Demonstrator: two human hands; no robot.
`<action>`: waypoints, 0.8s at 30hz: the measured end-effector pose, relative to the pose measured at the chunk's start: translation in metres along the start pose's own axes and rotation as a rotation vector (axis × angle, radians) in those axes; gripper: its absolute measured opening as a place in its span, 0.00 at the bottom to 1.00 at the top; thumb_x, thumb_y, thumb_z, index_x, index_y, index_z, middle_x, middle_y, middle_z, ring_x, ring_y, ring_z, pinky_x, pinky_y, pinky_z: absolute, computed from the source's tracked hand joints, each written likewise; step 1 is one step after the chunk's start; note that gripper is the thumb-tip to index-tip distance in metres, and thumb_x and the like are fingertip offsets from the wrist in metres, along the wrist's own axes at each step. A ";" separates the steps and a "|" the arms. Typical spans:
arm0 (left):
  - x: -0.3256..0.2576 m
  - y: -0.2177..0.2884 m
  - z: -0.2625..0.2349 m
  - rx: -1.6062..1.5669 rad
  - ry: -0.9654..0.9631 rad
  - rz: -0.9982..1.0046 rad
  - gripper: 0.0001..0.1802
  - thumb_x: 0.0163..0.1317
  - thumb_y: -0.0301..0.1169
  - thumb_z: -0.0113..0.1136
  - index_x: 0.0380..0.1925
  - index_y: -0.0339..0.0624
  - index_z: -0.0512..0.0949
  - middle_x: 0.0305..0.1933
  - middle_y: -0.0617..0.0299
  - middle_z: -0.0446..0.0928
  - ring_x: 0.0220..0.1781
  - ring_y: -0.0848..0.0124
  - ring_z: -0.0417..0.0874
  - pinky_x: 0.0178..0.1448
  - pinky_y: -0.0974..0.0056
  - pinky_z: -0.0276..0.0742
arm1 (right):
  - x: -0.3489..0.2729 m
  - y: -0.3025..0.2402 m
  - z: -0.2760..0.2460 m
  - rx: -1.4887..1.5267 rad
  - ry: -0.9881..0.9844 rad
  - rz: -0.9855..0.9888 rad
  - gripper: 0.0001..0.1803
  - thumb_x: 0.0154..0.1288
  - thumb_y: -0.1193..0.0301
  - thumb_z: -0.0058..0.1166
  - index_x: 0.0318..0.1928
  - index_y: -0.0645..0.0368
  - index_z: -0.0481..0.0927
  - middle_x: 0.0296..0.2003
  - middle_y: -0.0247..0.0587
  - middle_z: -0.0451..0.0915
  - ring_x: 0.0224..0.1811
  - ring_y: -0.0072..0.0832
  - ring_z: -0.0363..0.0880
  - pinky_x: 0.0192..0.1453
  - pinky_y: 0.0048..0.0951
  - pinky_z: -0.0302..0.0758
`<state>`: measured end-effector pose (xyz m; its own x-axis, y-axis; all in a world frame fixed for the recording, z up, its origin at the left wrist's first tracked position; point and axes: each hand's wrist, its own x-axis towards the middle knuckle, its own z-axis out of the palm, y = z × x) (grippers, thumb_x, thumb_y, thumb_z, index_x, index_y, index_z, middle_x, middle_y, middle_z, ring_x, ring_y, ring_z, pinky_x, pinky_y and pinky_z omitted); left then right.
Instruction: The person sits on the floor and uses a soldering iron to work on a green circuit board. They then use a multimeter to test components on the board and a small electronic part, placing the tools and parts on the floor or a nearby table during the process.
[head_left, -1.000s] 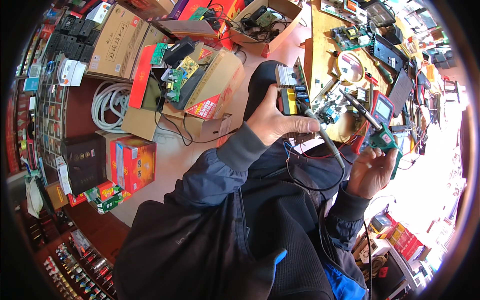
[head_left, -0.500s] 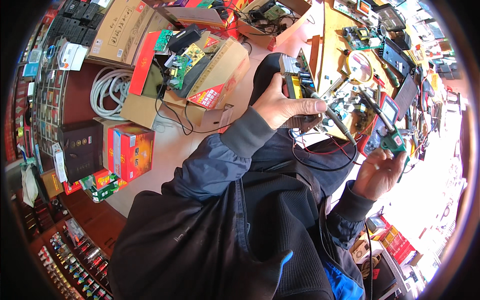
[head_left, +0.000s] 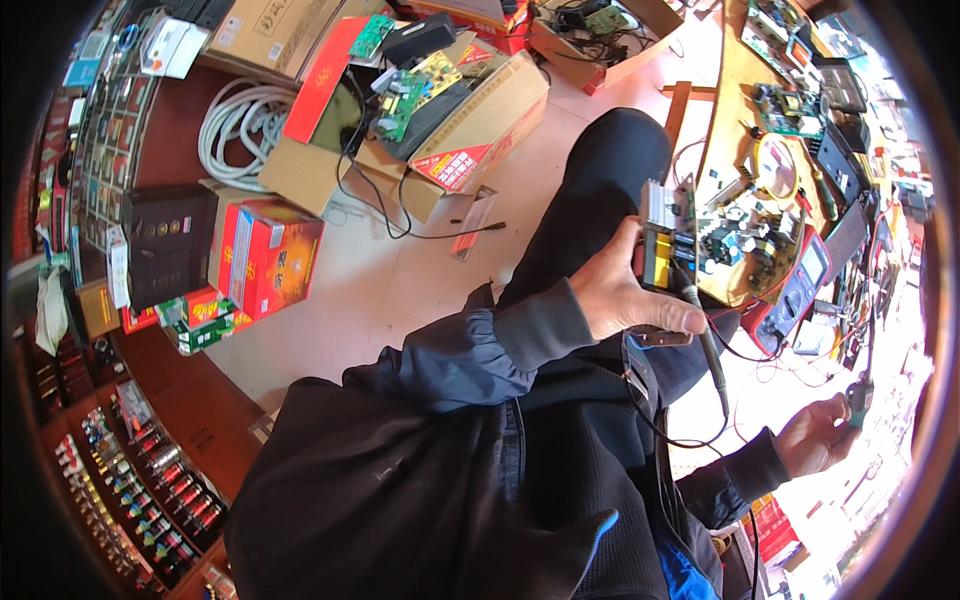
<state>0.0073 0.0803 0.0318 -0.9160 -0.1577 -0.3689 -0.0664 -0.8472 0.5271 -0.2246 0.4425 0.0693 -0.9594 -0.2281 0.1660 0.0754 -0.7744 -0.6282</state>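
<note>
- I see my left hand (head_left: 628, 295) raised in front of my knee, curled around a circuit board (head_left: 668, 238) that carries a yellow block and a finned grey metal part.
- The board stands nearly on edge: my thumb runs along its lower side, the other fingers wrap behind it, and its top sticks up above my knuckles.
- A dark probe (head_left: 705, 345) with its cable slants down from under that same hand, just below the thumb; I cannot tell whether the fingers pinch it too.
- My right hand (head_left: 815, 435) sits lower and far to the right, well apart from the board, fingers closed narrowly around a small dark thing (head_left: 858, 398) I cannot make out in the glare.
- Just beyond the board lies a wooden workbench (head_left: 735, 95) crowded with green boards, a round magnifier (head_left: 775, 166) and a red meter (head_left: 795, 295).
- On the floor to the left stand cardboard boxes (head_left: 480, 130), red cartons (head_left: 265, 255) and a coil of white cable (head_left: 240, 120).
</note>
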 end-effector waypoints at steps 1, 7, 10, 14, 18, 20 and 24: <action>0.000 -0.003 -0.001 0.023 -0.003 0.041 0.52 0.49 0.29 0.87 0.66 0.39 0.57 0.52 0.56 0.77 0.51 0.67 0.85 0.55 0.59 0.88 | 0.000 -0.004 0.001 -0.053 0.035 0.010 0.32 0.78 0.68 0.49 0.73 0.75 0.61 0.56 0.54 0.73 0.44 0.29 0.74 0.47 0.27 0.77; -0.002 -0.018 -0.005 0.187 0.015 0.165 0.53 0.50 0.30 0.87 0.68 0.40 0.56 0.51 0.58 0.76 0.50 0.70 0.82 0.56 0.59 0.86 | 0.006 -0.011 0.005 -0.100 -0.020 0.044 0.24 0.76 0.69 0.51 0.65 0.72 0.69 0.44 0.46 0.70 0.43 0.30 0.73 0.46 0.27 0.76; -0.004 -0.025 -0.007 0.317 0.044 0.283 0.56 0.47 0.36 0.90 0.68 0.39 0.58 0.54 0.60 0.74 0.56 0.72 0.77 0.64 0.63 0.78 | 0.010 -0.010 0.011 -0.047 0.006 0.095 0.19 0.74 0.71 0.54 0.59 0.68 0.72 0.42 0.46 0.69 0.42 0.31 0.72 0.46 0.27 0.76; -0.006 -0.033 -0.011 0.220 0.051 0.233 0.65 0.37 0.54 0.92 0.65 0.30 0.59 0.60 0.51 0.71 0.66 0.64 0.70 0.75 0.62 0.66 | 0.014 -0.008 0.018 -0.158 0.051 0.028 0.17 0.73 0.71 0.55 0.57 0.67 0.73 0.42 0.45 0.69 0.42 0.31 0.72 0.47 0.27 0.76; -0.005 -0.035 -0.016 0.273 0.047 0.300 0.60 0.41 0.46 0.92 0.67 0.38 0.60 0.58 0.59 0.71 0.60 0.72 0.71 0.70 0.63 0.71 | 0.019 -0.009 0.013 -0.171 0.082 -0.042 0.15 0.73 0.72 0.55 0.55 0.67 0.73 0.44 0.47 0.70 0.43 0.32 0.73 0.47 0.28 0.76; -0.005 -0.035 -0.017 0.324 0.061 0.300 0.60 0.42 0.44 0.92 0.67 0.38 0.60 0.58 0.59 0.71 0.60 0.72 0.72 0.69 0.63 0.71 | 0.021 -0.013 0.005 -0.069 -0.002 0.046 0.16 0.73 0.73 0.55 0.56 0.69 0.74 0.50 0.53 0.74 0.46 0.36 0.74 0.51 0.32 0.76; -0.008 -0.031 -0.016 0.185 0.023 0.258 0.58 0.44 0.40 0.91 0.67 0.38 0.60 0.57 0.59 0.72 0.60 0.72 0.73 0.67 0.63 0.74 | 0.021 -0.015 0.000 0.031 -0.078 0.089 0.16 0.72 0.76 0.56 0.56 0.71 0.76 0.55 0.57 0.76 0.48 0.37 0.75 0.54 0.36 0.76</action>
<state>0.0232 0.1000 0.0059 -0.9030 -0.3686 -0.2207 0.0943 -0.6712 0.7352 -0.2460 0.4494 0.0820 -0.9245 -0.3410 0.1706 0.1684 -0.7666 -0.6197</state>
